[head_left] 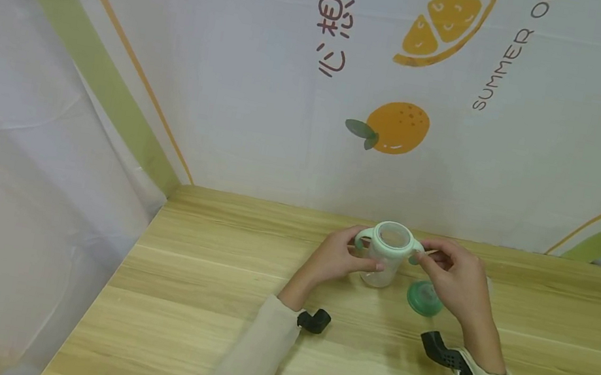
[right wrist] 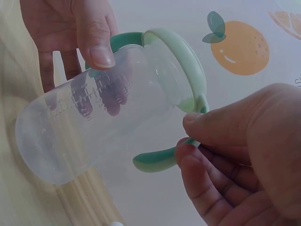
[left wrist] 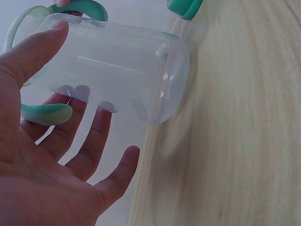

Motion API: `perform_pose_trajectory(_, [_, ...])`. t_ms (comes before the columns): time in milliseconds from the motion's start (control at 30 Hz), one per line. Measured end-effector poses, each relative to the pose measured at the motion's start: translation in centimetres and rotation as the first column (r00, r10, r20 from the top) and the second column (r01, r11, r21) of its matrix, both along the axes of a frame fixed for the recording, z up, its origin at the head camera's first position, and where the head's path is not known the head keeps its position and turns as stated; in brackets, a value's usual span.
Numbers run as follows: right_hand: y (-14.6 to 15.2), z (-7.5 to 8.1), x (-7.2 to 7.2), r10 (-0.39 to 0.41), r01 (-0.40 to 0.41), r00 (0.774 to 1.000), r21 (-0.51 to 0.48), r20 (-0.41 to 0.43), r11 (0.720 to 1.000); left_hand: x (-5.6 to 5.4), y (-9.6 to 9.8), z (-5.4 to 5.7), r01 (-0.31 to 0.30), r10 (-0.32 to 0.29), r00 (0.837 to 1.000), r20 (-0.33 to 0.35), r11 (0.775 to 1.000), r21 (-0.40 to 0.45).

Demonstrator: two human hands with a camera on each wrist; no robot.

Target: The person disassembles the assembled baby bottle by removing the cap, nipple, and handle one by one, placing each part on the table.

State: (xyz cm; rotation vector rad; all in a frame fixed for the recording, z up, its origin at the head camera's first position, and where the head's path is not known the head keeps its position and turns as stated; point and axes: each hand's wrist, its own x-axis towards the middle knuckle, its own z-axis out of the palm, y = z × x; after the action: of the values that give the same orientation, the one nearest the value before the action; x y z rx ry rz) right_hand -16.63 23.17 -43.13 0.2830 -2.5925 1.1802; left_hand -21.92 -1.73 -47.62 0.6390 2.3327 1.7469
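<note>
A clear baby bottle [head_left: 378, 272] with raised measuring marks stands upright near the back of the table. Round its neck sits a pale green ring with two curved handles [right wrist: 175, 61]. My left hand [head_left: 338, 257] holds the bottle's body, thumb on the near side and fingertips against the far side, inside one handle. On the other side, my right hand [head_left: 455, 276] pinches the second handle [right wrist: 155, 161] between thumb and fingers. Beside the bottle, below the right hand, lies a green bottle cap [head_left: 425, 298].
The wooden table [head_left: 181, 327] ends at a white cloth backdrop [head_left: 254, 140] printed with oranges, close behind the bottle. Something pale shows just past the right hand, mostly hidden by it. Black wrist mounts [head_left: 314, 320] stick out from both sleeves.
</note>
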Motion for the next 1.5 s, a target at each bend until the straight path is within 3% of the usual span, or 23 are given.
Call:
perform_pose_trajectory(767, [-0.27,0.22,0.14,0.003,-0.004,0.999,-0.032,-0.046,0.999,0.17,-0.05,0.00,-0.003,0.003,1.000,0.022,1.000,0.005])
perform_pose_trajectory(1033, [-0.37,0.35,0.15,-0.002,0.000,0.999,-0.039,-0.053,0.999,0.23,-0.02,0.08,-0.010,0.009,0.998,0.061,1.000,0.017])
perform_pose_trajectory(1500, [-0.50,0.61,0.21,0.004,-0.007,0.997,-0.049,-0.071,0.999,0.27,-0.07,0.27,0.000,-0.001,0.999,0.053,1.000,0.023])
